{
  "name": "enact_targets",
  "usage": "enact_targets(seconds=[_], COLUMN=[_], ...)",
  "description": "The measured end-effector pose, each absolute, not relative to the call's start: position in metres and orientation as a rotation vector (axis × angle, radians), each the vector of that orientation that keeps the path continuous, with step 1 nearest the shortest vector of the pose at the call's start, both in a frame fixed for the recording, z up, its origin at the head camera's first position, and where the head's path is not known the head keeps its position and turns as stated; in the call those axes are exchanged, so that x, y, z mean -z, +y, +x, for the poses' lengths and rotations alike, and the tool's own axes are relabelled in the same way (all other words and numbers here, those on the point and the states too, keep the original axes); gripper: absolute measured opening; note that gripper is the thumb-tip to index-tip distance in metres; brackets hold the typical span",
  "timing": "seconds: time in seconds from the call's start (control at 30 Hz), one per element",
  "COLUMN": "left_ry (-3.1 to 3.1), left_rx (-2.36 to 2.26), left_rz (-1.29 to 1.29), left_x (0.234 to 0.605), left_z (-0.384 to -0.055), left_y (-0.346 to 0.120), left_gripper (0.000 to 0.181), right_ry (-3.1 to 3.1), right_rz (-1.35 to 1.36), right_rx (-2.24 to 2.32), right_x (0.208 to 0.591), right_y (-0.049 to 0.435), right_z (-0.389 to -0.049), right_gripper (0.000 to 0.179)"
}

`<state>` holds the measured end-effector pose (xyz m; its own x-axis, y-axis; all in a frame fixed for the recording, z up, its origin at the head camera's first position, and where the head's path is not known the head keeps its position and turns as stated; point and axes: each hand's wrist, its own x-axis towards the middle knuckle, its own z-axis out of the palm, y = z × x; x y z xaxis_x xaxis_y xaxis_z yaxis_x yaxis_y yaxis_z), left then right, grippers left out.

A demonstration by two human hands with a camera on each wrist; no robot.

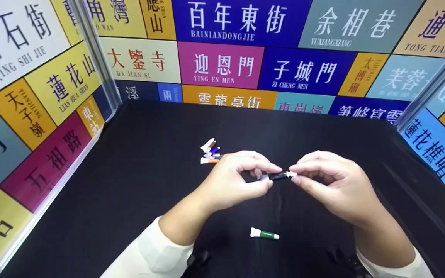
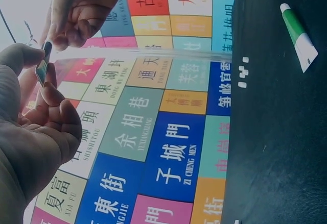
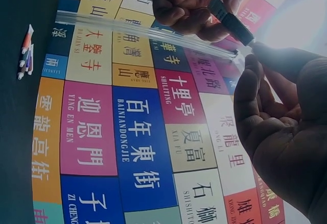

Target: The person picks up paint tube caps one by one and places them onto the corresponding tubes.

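A small black paint tube (image 1: pixel 278 176) is held up between the two hands, tilted in both wrist views. My left hand (image 1: pixel 232 177) pinches its flat, pale end between thumb and fingers. At the other end, the thumb and index finger of my right hand (image 1: pixel 332 179) pinch the white cap (image 1: pixel 292 174). The tube's printed label shows as a pale patch in the right wrist view, where the black tube (image 3: pixel 232 22) spans the gap between the hands. Nearer the body, a green paint tube (image 1: pixel 265 234) with a white end lies on the black table.
Beyond the left hand lies a small group of tubes, among them a brown tube (image 1: pixel 209 145), a blue tube (image 1: pixel 214 150) and an orange tube (image 1: pixel 208 160). Several small white pieces (image 2: pixel 242 73) show on the tabletop in the left wrist view. Sign-covered walls (image 1: pixel 222 63) enclose the table.
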<state>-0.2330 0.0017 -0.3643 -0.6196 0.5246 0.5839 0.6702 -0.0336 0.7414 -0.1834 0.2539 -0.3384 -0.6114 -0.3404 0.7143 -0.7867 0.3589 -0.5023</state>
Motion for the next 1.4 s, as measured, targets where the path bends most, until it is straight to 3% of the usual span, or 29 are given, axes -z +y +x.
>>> enact_targets(seconds=[0.93, 1.4], left_ry=[-2.104, -2.123], left_rx=[1.694, 1.691], left_rz=[-1.330, -1.271], left_x=[0.3664, 0.3661], left_z=[-0.2317, -0.2334], left_y=[0.0041, 0.0012], left_gripper=[0.024, 0.026], right_ry=[-2.297, -1.973], right_rz=[0.866, 1.155], right_rx=[-1.173, -1.386], right_x=[0.3401, 0.3438], right_y=[0.2547, 0.2526], right_z=[-0.1854, -0.1916], right_gripper=[0.025, 0.053])
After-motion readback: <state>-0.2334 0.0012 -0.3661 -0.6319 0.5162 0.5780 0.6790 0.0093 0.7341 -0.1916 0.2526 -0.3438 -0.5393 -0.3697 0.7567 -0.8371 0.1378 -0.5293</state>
